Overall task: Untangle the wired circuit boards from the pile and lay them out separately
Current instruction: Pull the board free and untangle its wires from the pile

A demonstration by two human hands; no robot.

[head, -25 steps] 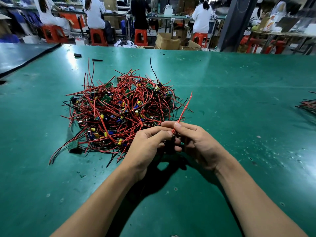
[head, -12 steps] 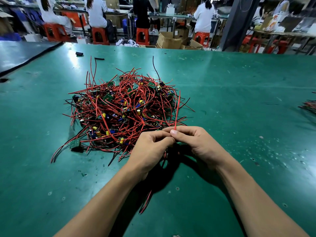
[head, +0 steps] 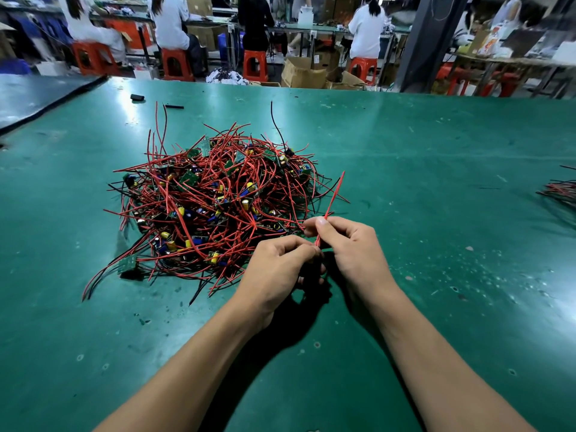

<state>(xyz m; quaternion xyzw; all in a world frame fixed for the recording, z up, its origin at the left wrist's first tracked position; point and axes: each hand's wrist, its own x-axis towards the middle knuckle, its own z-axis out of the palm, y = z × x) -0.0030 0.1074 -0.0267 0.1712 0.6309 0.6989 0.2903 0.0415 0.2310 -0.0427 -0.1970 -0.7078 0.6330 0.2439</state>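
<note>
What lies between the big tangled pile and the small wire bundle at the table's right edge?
Only bare green table separates pile and bundle, per the head view.

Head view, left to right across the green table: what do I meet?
Pile of wired boards → left hand → right hand, both pinching a red wire → wire bundle at the right edge.

The thin red wire [head: 333, 196] pinched by the right hand [head: 352, 251] and left hand [head: 277, 269] stood nearly upright half a second ago; it now leans toward the right edge of the green surface [head: 436, 213], as it did a second ago; the red-and-black wire tail that hung below the left hand no longer shows.
</note>
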